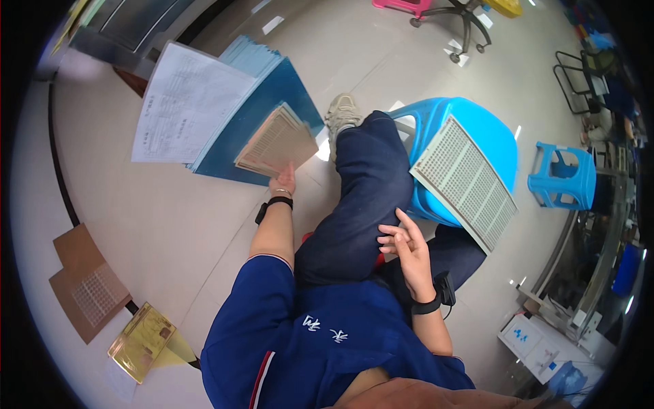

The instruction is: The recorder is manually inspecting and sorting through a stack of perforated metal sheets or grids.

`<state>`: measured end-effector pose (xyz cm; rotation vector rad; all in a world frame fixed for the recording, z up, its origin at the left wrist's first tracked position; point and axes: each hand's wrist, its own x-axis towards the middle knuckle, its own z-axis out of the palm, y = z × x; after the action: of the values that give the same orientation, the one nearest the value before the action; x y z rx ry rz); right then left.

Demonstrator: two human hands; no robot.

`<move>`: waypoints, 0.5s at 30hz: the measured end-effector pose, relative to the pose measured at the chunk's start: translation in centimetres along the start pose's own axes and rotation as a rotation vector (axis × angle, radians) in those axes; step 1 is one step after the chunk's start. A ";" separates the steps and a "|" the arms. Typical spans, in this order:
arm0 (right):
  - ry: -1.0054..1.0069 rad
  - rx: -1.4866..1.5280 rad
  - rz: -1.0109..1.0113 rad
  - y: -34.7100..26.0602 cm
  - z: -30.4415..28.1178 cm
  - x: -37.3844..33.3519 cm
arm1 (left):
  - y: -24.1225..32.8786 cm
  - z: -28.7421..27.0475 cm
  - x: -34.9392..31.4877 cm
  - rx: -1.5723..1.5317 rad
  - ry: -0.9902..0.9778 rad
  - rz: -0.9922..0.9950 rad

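Observation:
My left hand [283,180] is at the lower edge of a small stack of thin tan patterned panels [276,146], pinching it; some fingers are hidden behind the stack. That stack lies against a large dark blue board [225,153], the front of a thick pile of blue sheets. My right hand [409,251] is empty above my thigh, its fingers apart and slightly bent. Beyond it, a pale grey-green panel with a grid of small holes [466,184] rests tilted across a bright blue plastic stool [484,133].
A white printed sheet [191,109] sticks out left of the blue pile. Brown cardboard [92,283] and a yellow shiny packet [142,342] lie at the left. A second blue stool [564,176] stands at the right, and a wheeled chair base [463,20] at the far side.

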<state>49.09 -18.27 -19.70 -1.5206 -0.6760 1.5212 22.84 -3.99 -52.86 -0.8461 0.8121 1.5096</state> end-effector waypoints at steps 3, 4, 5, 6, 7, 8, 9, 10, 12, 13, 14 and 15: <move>0.026 0.006 -0.014 0.4 -1.0 -0.5 | -0.1 2.1 0.1 -0.134 0.090 0.018; 0.040 0.005 -0.019 0.6 -1.5 -0.6 | -0.1 2.2 0.1 -0.127 0.090 0.004; 0.096 0.087 0.018 1.0 -2.1 -0.8 | -0.4 2.3 -0.1 -0.072 0.061 0.001; 0.149 0.169 0.053 1.4 -2.7 -1.0 | -1.0 2.3 -0.5 -0.019 0.030 -0.002; 0.166 0.169 0.045 1.9 -3.4 -1.3 | -1.4 2.3 -0.9 0.065 0.033 0.047; 0.225 0.303 0.034 2.5 -4.2 -1.7 | -1.3 1.7 -1.1 0.070 0.029 0.039; 0.280 0.437 0.022 2.9 -4.9 -2.0 | -0.8 1.0 -1.1 0.173 -0.018 0.006; 0.283 0.438 0.015 3.2 -5.6 -2.1 | -0.4 0.2 -1.2 0.276 -0.066 -0.025; 0.431 0.662 -0.020 3.8 -7.2 -2.5 | -1.6 -0.9 -3.0 0.411 -0.022 0.000; 0.468 0.718 -0.055 3.8 -7.9 -2.5 | -1.6 -1.7 -3.6 0.504 0.004 -0.020; 0.513 0.785 -0.093 3.9 -8.6 -2.5 | -1.5 -2.6 -4.3 0.597 0.030 -0.038; 0.569 0.810 -0.140 3.8 -9.3 -2.4 | -1.6 -3.6 -4.8 0.604 0.025 -0.043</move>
<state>57.13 -23.90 -22.77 -1.1372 0.1658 0.9814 25.01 -9.30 -50.57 -0.4254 1.1787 1.1183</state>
